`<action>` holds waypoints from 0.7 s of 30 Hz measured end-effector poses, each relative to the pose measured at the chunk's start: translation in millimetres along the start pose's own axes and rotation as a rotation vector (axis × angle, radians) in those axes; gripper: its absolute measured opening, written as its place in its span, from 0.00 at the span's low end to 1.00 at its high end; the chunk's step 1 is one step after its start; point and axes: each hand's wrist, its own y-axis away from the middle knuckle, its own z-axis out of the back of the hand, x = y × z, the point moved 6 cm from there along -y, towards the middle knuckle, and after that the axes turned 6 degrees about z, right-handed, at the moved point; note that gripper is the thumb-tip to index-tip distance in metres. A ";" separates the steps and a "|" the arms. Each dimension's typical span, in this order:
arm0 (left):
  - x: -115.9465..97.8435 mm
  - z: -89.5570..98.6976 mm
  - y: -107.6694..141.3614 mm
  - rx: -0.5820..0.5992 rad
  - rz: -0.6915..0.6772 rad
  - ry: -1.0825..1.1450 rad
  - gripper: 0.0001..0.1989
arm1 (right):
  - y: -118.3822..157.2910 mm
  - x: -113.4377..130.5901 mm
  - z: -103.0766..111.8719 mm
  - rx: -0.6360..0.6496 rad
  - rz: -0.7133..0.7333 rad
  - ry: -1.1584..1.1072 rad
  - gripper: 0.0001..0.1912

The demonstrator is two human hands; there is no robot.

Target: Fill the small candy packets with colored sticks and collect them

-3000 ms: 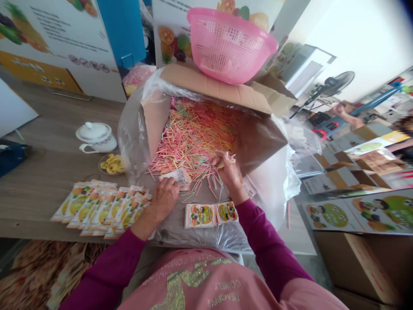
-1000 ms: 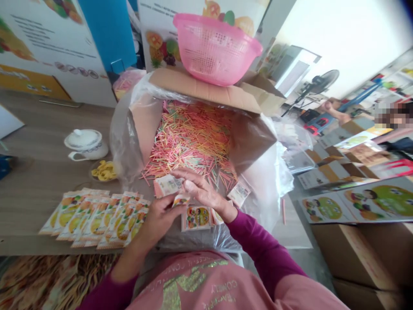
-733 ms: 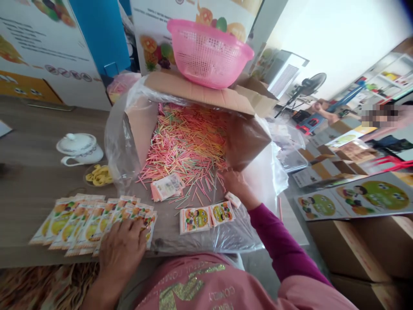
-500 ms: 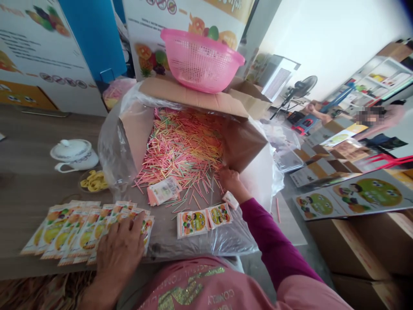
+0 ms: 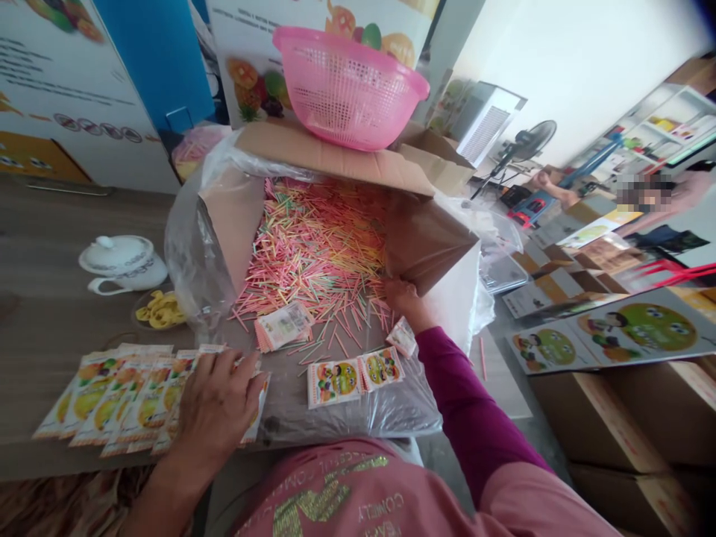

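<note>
My left hand (image 5: 215, 403) lies on a fanned row of printed packets (image 5: 137, 395) at the left, its fingers stretched over the right-hand end. My right hand (image 5: 406, 298) is at the right side of the opening of a cardboard box (image 5: 335, 156), among thin coloured sticks (image 5: 313, 253). Its fingers look curled; their tips, and anything in them, are hidden. Between the hands, a small packet stack (image 5: 284, 327) leans by the sticks. Two more packets, a left one (image 5: 335, 382) and a right one (image 5: 381, 368), lie on clear plastic. A crumpled packet (image 5: 403, 337) touches my right forearm's side.
A pink basket (image 5: 350, 89) stands on the box's back flap. At the left are a lidded white cup (image 5: 126, 265) and a dish of yellow rings (image 5: 161, 309). Clear plastic (image 5: 358, 421) hangs over the table's front edge. Cartons (image 5: 593, 425) and another person (image 5: 671, 195) are at the right.
My left hand has shifted slightly up over the packets, its fingers a little more spread. My right hand has stayed at the box's right side. The view has tilted slightly.
</note>
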 end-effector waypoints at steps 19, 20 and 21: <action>-42.0 -40.5 -72.4 0.212 -0.095 0.019 0.15 | 7.0 9.0 23.2 -0.130 0.155 -0.365 0.13; -41.2 -40.5 -71.8 0.207 -0.091 0.026 0.14 | 9.6 11.1 21.2 -0.109 0.155 -0.360 0.13; -40.1 -40.6 -71.9 0.202 -0.086 0.033 0.14 | 11.7 14.7 18.5 -0.078 0.153 -0.340 0.14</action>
